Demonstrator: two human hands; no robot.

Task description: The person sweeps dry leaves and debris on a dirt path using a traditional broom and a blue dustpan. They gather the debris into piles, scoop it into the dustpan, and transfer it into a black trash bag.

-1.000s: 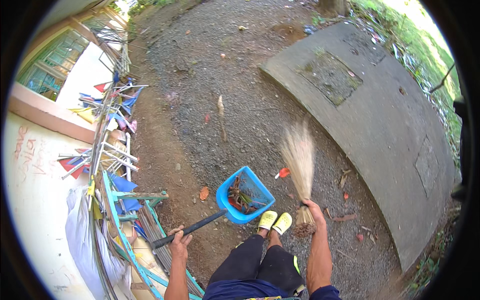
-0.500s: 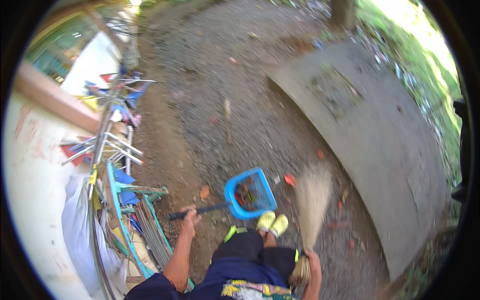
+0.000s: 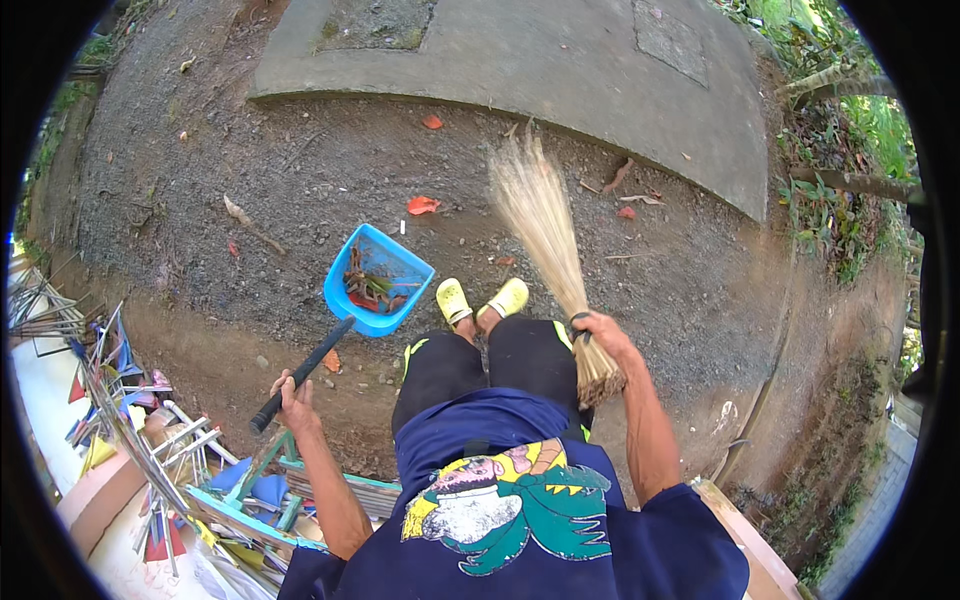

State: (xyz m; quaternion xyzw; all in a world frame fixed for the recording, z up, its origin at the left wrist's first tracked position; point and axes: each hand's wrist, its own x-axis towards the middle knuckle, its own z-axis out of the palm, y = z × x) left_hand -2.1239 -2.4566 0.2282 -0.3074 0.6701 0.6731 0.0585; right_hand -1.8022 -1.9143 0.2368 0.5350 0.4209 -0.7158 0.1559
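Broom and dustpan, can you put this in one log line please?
left hand: holds blue dustpan | right hand: grips broom | dry leaves: inside dustpan | orange-red leaf: outside

Outdoor yard (image 3: 300, 165); gravelly ground (image 3: 690, 300), concrete slab (image 3: 530, 60), leafy plants (image 3: 848, 150), pale wall (image 3: 125, 550) with pink ledge (image 3: 100, 502)

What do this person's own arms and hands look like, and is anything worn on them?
Both the left hand and the right hand are bare, with no gloves, and I see no watch or bracelet. The forearms are uncovered too. Higher up come the short, plain, dark navy sleeves of a shirt with a colourful print. No cables show.
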